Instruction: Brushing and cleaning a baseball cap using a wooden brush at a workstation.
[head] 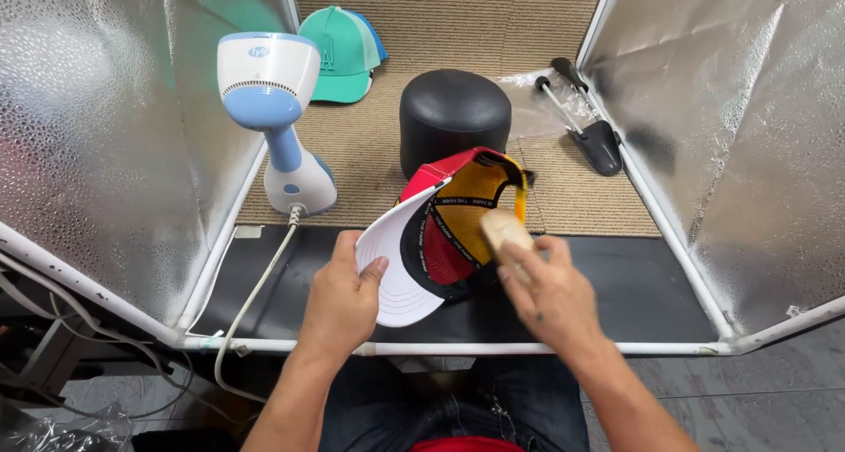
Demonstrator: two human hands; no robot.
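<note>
1. Head view is looking down into a small booth with shiny silver walls [97, 144] on both sides and a white frame [528, 348] along the front.
2. The left hand [339, 298] is closing tight on the white brim of a cap [440, 232], thumb on top and fingers under it.
3. The cap is being held up just above the black worktop [634, 285], near the front middle. It is turned so its inside is showing: red cloth, yellow mesh and a black band.
4. The right hand [546, 289] is gripping a small tan brush [503, 230], fingers wrapped around it. The brush is touching the inside of the cap, against the yellow mesh.
5. A white and blue steamer [273, 109] is standing upright on the left, just past the worktop, on a tan mat [458, 21]. Its white cord [255, 293] is running down over the worktop and off the front edge.
6. A round black block [454, 117] is sitting on the mat right behind the cap.
7. A green cap [341, 56] is lying at the back, behind the steamer.
8. A black tool [590, 126] with thin metal rods is lying at the back right, partly on clear plastic.
9. Dark jeans [458, 399] are showing at the bottom.
</note>
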